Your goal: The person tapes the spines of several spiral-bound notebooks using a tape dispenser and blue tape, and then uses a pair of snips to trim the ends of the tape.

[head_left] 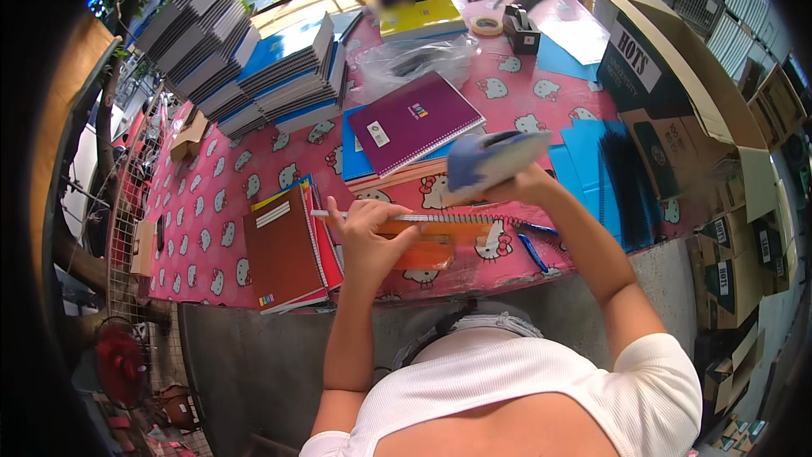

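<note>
Orange-covered notebook with a wire-spiral spine [448,222] is held close to the table's near edge, spine uppermost, pinched by the left hand [372,233] between thumb and fingers. A blurred blue-and-white object [495,161] is gripped in the right hand [529,186]; its kind cannot be told. The notebook is judged light, with flexible, possibly slick covers and a coil that could be bent if squeezed; it is best grasped flat across both covers, just beneath the spine. Movement is bounded by the brown-covered notebook [283,250] on the left and the purple spiral notebook [414,123] ahead; rightward, patterned pink tablecloth [495,243] is seen before a blue pen [533,252].
</note>
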Tool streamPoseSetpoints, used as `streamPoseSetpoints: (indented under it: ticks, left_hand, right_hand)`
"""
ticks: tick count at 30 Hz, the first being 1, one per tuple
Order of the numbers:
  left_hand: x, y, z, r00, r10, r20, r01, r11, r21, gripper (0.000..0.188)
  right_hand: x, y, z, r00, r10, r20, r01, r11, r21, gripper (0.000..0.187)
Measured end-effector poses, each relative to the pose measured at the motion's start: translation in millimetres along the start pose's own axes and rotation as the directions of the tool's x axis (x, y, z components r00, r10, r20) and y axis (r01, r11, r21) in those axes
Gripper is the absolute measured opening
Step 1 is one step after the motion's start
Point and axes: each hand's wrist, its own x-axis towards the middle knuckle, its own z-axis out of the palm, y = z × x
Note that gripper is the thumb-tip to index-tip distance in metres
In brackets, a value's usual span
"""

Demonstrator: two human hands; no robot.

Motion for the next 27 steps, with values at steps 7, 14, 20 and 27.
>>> streamPoseSetpoints:
  ticks: [7, 14, 20, 27]
  left_hand:
    - [-1.5, -6.9, -6.2, 0.999, -0.002, -0.049, 0.005, 0.998, 0.065, 0.030]
    - [-1.4, -20.8, -14.3, 0.996, -0.070, -0.059, 0.079, 0.981, 0.178, 0.028]
    - [-1.3, -22.0, -20.9, 0.998, -0.050, -0.030, 0.053, 0.991, 0.122, 0.030]
    - [-1.3, -33.2, -35.8, 0.991, -0.122, -0.048, 0.125, 0.989, 0.081, 0.029]
  right_hand:
    - [12.5, -11.3, 17.0, 0.996, -0.002, 0.093, 0.040, 0.915, -0.402, 0.047]
    - [26.2, 19.0, 16.9, 0.959, -0.261, 0.108, 0.273, 0.954, -0.126, 0.045]
    - [32.5, 4.2, 24.6, 0.972, -0.150, 0.180, 0.120, 0.979, 0.165, 0.048]
    - [51.9, -3.8, 44.8, 0.985, 0.136, 0.107, -0.115, 0.976, -0.185, 0.049]
